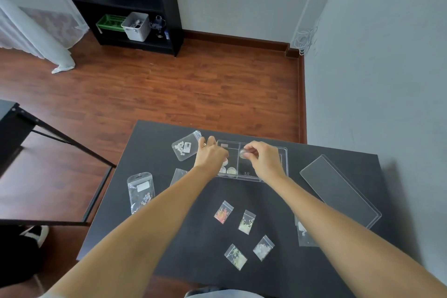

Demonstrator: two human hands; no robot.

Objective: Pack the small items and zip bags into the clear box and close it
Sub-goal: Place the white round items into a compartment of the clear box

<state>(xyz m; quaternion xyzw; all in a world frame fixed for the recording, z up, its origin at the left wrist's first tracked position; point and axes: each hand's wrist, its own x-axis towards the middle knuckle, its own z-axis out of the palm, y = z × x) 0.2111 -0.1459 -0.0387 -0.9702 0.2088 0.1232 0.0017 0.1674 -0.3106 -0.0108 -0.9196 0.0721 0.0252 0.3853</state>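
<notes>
Forearms fill the bottom of the frame, both reaching up to the clear box (251, 161) sitting mid-frame on the dark table (278, 273). Between the arms, lower centre, four small zip bags (223, 212) of pastel bits lie flat and apart from each other. Bigger pouches sit at left (140, 191) and upper left of the box (185, 149), and another peeks out under the right forearm (303, 234).

Right hand (262, 158) is pinching a little round clear container (243, 153) between thumb and fingertips, right over the box's divider. Left hand (211, 153) is curled down at the box's left end; can't tell whether it's gripping anything or just steadying the wall. A few more round pots (231, 170) already sit in the left compartment.

Handling-wise, my guess: the box is stiff, light and slick acrylic, so it'll skate around unless held by its short walls. The bags are floppy and near weightless, so I'd pinch them by the zip strip. The lid (338, 189) lies flat at right, off the box; I'd grab that by its long edges.
</notes>
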